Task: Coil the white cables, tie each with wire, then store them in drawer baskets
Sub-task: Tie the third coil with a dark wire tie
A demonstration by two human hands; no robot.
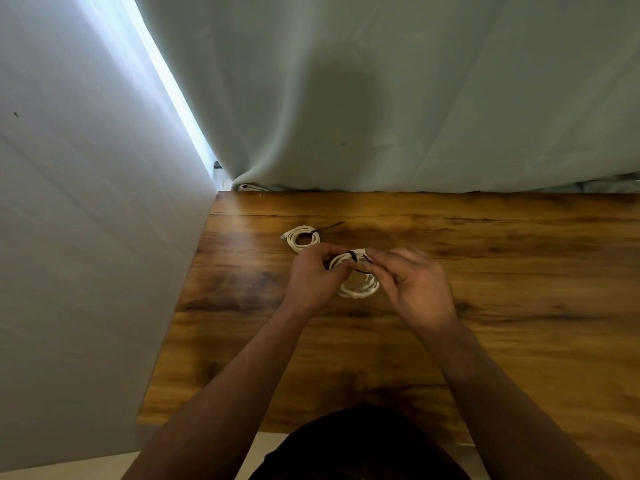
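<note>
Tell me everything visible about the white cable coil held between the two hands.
The white cable coil is a thin, smooth, plastic-looking cord wound into several round loops. It sits low over the wooden table; whether it rests on it cannot be told. A dark wire wraps across its far side. The left hand grips its left edge, and the right hand pinches the wire at its right. Blur hides any plugs.

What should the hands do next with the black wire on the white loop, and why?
Probably twist the black wire ends tight. The left hand pinches the white cable coil while the right hand pinches the wire, which wraps the coil but seems to have a loose end. The farther coil on the wooden table already wears its tie.
</note>
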